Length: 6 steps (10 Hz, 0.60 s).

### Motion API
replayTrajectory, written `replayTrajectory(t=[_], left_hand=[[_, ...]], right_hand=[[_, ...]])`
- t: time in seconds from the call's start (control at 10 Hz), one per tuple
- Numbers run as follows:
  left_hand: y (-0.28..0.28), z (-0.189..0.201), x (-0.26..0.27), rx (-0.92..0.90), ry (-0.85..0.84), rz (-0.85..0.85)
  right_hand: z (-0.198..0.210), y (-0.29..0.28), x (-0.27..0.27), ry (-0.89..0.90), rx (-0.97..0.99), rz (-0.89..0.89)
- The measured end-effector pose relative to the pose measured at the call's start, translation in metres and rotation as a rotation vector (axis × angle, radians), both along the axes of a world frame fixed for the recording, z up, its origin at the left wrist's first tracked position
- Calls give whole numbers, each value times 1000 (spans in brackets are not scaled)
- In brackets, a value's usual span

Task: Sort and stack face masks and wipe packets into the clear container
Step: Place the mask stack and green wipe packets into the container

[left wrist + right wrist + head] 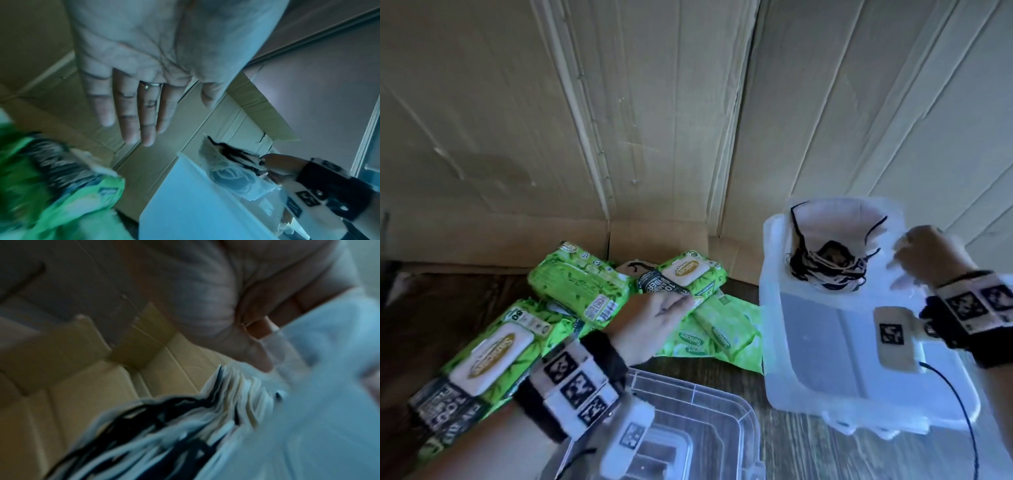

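Observation:
A stack of white face masks (832,236) with black ear loops, wrapped in clear film, stands at the far end of the clear container (770,308). My right hand (907,253) pinches the film at the stack's right side; the right wrist view shows its thumb (257,353) on the film beside the masks (226,402). Several green wipe packets (575,281) lie left of the container. My left hand (674,305) reaches over the packet with a white lid (681,274). Its fingers (133,113) are straight and hold nothing above a green packet (61,178).
A clear lid (688,428) lies on the dark wooden table near me, between my arms. Flattened cardboard (654,120) forms a wall behind everything. Two flat light-green packs (715,335) lie between the packets and the container. A black cable (959,404) hangs from my right wrist.

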<state>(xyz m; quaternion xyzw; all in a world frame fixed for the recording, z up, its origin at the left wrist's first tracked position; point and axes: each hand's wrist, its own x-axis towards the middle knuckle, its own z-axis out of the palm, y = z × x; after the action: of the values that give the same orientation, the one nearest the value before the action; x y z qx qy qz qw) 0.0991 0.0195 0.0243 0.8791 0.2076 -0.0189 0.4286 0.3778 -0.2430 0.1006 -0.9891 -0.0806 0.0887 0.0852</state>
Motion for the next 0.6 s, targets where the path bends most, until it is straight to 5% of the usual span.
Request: replayTrajectory(t=[0.1,0.3,0.4,0.5,0.6], left_hand=[[-20,59,23,-77,-49,61],[1,71,31,-588,-79,124],[31,61,21,-704,-47,189],[69,48,11,-713,-109,301],[104,32,2,-681,-197,465]], right_hand=[[17,17,-27,-46,236,59],[16,88,-103,25,474,232],[6,124,-120,107,619,259],[-7,155,-122,329,899,127],[-42,186,-113,514,930,-69]])
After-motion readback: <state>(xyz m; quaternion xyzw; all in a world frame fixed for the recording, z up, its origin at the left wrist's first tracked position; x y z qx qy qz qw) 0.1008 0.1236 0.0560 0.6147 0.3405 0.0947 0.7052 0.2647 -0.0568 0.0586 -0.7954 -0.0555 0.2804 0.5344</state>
